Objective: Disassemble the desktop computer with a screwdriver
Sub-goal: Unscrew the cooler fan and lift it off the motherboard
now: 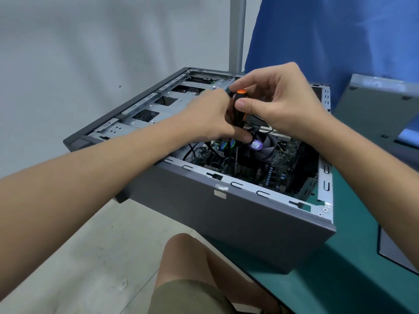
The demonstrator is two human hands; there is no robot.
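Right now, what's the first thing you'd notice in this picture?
Two hands meet in the middle, the left hand and right hand both gripping a black screwdriver with an orange cap, pointing down. Under them sits an open grey computer case on a green table, with a round fan inside.

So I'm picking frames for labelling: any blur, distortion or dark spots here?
Head view: wide-angle bending curves the forearms and case edges; left hand, right hand and screwdriver are slightly soft; motherboard interior sits in shadow; lighting is otherwise even, without glare.
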